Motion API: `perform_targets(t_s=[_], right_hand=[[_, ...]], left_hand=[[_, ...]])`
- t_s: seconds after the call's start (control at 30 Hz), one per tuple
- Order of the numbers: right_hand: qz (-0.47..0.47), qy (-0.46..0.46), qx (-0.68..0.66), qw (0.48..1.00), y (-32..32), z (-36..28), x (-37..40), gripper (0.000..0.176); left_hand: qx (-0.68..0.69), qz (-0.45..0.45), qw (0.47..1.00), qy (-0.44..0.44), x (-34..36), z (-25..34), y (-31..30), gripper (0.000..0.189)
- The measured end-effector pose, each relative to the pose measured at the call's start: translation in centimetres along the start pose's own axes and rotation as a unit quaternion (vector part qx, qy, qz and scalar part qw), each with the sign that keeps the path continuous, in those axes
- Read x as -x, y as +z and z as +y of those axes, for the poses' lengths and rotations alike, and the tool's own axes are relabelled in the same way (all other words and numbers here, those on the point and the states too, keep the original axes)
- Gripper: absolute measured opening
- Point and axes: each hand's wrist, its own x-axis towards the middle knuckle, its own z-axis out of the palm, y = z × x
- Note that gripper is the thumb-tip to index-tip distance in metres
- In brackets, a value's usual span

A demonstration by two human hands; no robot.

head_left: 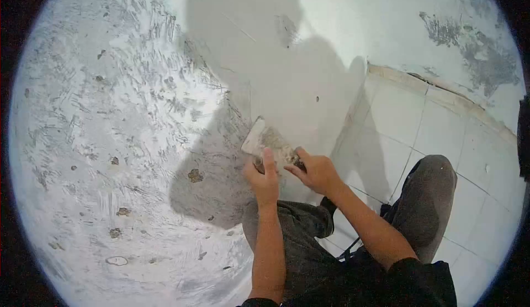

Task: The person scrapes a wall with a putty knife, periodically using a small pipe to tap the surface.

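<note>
My right hand (317,170) is closed round the dark handle of a putty knife (274,139). Its wide blade points up and left, caked with pale filler, with a white straight edge at the far end. My left hand (264,177) grips at the lower side of the blade, thumb on top and fingers curled under. A dark piece shows between those fingers; I cannot tell whether it belongs to a second tool. Behind the blade is the wall (301,94), smooth and grey-white here.
Leftward the wall surface is rough, with scrape marks and small pits (195,175). White floor tiles (395,111) meet it at right, edged by a dirty strip (452,94). Another wall (397,20) with a grey worn patch rises beyond. My bent knee (433,188) is at right, and my shadow falls on the wall.
</note>
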Motion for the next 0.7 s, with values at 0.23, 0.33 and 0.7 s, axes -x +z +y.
perform_targets(t_s=[0.23, 0.33, 0.7], right_hand=[[-0.016, 0.014, -0.075, 0.997, 2.1, -1.9, 0.5, 0.043], [-0.035, 0.028, -0.071, 0.996, 1.4, -3.0, 0.2, 0.042], [0.017, 0.033, -0.141, 0.989, 0.3, -4.5, -1.6, 0.033]], left_hand=[[-0.061, 0.066, 0.993, 0.08, -0.2, 0.3, 0.7, 0.032], [-0.065, 0.085, 0.992, 0.072, -0.4, 1.5, 0.9, 0.035], [0.017, 0.071, 0.995, 0.07, -2.5, 2.1, 0.8, 0.035]])
